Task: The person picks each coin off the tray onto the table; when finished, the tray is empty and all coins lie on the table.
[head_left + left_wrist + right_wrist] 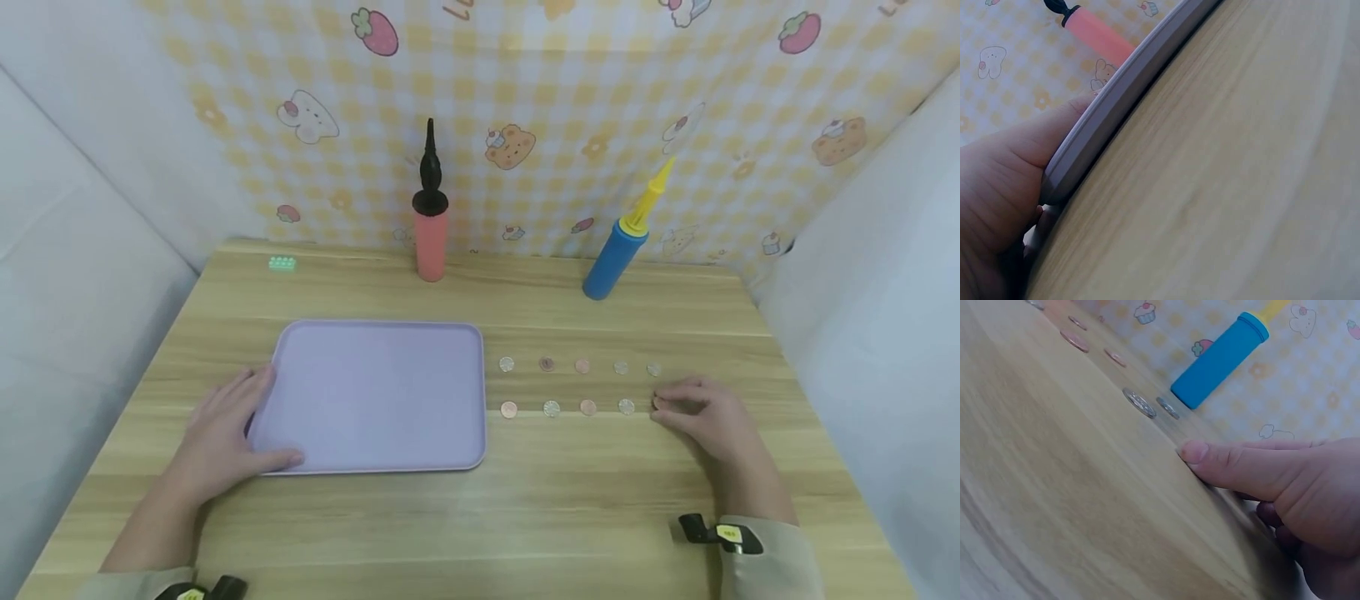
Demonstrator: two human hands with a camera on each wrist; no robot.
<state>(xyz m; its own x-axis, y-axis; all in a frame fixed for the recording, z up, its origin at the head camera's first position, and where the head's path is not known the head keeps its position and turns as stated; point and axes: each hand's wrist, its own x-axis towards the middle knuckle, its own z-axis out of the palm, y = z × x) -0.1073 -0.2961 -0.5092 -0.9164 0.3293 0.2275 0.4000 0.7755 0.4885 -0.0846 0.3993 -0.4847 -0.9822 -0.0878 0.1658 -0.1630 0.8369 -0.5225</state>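
Note:
On the purple tray (pixel 367 396), my left hand (pixel 225 433) rests at the near left corner. Its thumb lies over the front rim and its fingers stretch along the left side; in the left wrist view some fingers are hidden behind the corner. To the right of the tray lie small coins (pixel 551 408) in two rows, some silver and some copper-coloured. My right hand (pixel 708 412) is at the right end of the nearer row, thumb and forefinger pinching a reddish coin (pixel 657 403) close over the table. That coin is hidden in the right wrist view.
Behind the tray stands a pink hand pump (pixel 431 246) with a black nozzle. A blue hand pump (pixel 615 258) with a yellow nozzle leans at the back right. A green toy brick (pixel 282 263) lies at the back left of the wooden table (pixel 525 517), before a checked cloth (pixel 480 100).

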